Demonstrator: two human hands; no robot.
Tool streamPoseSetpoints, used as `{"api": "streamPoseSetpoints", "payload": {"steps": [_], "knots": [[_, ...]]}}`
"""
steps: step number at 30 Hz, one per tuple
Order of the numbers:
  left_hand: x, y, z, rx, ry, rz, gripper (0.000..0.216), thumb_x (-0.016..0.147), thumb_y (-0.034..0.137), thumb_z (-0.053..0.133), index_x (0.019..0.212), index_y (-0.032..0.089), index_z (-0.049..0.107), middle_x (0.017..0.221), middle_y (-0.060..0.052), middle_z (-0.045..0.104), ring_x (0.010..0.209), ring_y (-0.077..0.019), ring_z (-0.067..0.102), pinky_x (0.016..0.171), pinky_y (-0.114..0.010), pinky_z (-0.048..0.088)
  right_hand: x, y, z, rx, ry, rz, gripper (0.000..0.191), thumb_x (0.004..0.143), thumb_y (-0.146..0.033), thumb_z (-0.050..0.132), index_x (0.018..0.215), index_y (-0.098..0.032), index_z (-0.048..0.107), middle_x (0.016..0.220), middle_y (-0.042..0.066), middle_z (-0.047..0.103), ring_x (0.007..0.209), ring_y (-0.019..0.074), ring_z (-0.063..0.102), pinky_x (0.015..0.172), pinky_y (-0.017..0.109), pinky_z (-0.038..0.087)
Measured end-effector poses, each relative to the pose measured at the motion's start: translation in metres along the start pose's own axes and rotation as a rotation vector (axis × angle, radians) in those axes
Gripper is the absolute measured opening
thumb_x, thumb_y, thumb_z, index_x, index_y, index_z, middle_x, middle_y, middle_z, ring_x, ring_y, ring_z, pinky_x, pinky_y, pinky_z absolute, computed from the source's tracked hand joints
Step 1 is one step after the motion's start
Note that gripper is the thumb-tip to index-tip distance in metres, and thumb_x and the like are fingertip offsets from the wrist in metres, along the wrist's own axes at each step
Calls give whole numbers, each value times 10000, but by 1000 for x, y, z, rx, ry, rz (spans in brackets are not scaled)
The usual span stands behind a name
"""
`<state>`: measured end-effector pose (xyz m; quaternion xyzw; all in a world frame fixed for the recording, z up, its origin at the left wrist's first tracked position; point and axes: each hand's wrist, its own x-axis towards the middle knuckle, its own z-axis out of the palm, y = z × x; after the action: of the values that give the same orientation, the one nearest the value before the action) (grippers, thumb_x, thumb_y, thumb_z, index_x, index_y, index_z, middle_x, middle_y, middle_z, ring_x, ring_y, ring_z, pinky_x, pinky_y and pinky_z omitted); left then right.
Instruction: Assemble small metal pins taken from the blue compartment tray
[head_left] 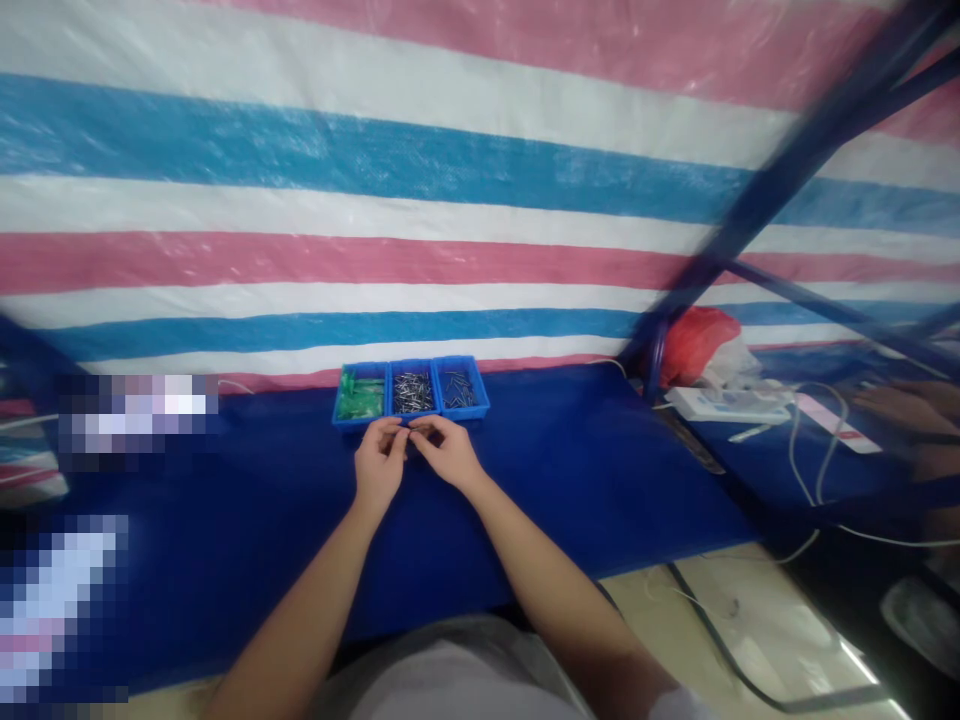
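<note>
My left hand (380, 461) and my right hand (447, 451) meet just in front of the blue bins, fingertips pinched close together. Something small and dark seems to lie between the fingertips, too small to name. Behind the hands, three blue bins stand side by side on the table. The left bin (338, 420) holds green pieces (361, 397). Many thin metal pins or screws (413, 392) fill the middle bin (389, 398). In the right bin (484, 405) lie fewer slim metal pieces (457, 389).
The dark blue table (570, 460) stretches to both sides. A striped sheet (375, 260) hangs behind it. At right are a blue metal frame (720, 250), a red bag (699, 340), a white box (724, 405), cables (799, 460) and another person's hand (892, 405). Blurred patches cover the left.
</note>
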<state>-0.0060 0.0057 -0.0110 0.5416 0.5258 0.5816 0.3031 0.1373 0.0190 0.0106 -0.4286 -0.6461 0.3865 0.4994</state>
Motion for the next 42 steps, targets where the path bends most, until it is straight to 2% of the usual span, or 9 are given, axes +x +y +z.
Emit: {"api": "streamPoseSetpoints", "payload": {"steps": [6, 11, 13, 20, 26, 30, 37, 42], "knots": [[1, -1, -1, 32, -17, 3, 280, 896, 402, 629, 1090, 202, 621, 794, -11, 676, 581, -117, 627, 582, -252, 542, 0, 1, 0, -22, -10, -4, 143, 883, -317, 625, 920, -205, 706, 892, 39, 732, 783, 175, 669, 704, 287, 510], [0, -3, 0, 12, 10, 31, 365, 847, 382, 694, 1158, 216, 598, 1071, -72, 696, 659, -117, 666, 634, -269, 572, 1, 5, 0, -67, -12, -3, 148, 912, -314, 576, 932, -207, 677, 897, 31, 712, 787, 172, 649, 720, 285, 498], [-1, -1, 0, 4, 3, 42, 359, 841, 359, 707, 1152, 218, 594, 1123, -81, 691, 649, -106, 667, 655, -272, 576, 1, 6, -1, -71, -14, 4, 165, 924, -327, 560, 925, -207, 673, 880, 28, 706, 786, 172, 642, 726, 284, 496], [-2, 5, 1, -21, -9, 30, 362, 846, 353, 708, 1152, 208, 581, 985, -47, 710, 620, -108, 656, 629, -270, 579, 1, 4, -2, -106, -11, 50, 233, 932, -388, 562, 885, -200, 691, 823, 25, 707, 733, 169, 632, 690, 281, 488], [0, 2, 0, -24, 5, 15, 382, 851, 372, 696, 1173, 207, 574, 974, -43, 702, 606, -104, 643, 596, -257, 569, 1, 4, -1, -41, 7, -6, 191, 894, -332, 621, 1007, -208, 710, 940, 49, 740, 834, 188, 683, 741, 300, 525], [0, 0, 0, -33, -10, -12, 367, 865, 393, 675, 1168, 207, 581, 933, -36, 698, 592, -107, 641, 584, -255, 562, 0, 3, 0, -64, 4, -15, 163, 886, -316, 621, 963, -207, 713, 948, 55, 740, 838, 189, 683, 736, 302, 529], [-2, 4, 0, 22, -2, 13, 342, 846, 360, 701, 1145, 216, 614, 1073, -73, 709, 707, -131, 692, 708, -294, 583, 0, 2, -2, -70, -11, -10, 174, 916, -332, 566, 932, -198, 677, 873, 34, 707, 755, 168, 642, 679, 276, 490], [-2, 2, 1, -1, 7, 30, 321, 848, 356, 698, 1123, 209, 619, 1063, -74, 709, 694, -128, 683, 706, -298, 585, 0, 3, -2, -104, -28, 6, 208, 935, -354, 549, 903, -199, 684, 828, 20, 698, 711, 159, 616, 661, 270, 473]]}}
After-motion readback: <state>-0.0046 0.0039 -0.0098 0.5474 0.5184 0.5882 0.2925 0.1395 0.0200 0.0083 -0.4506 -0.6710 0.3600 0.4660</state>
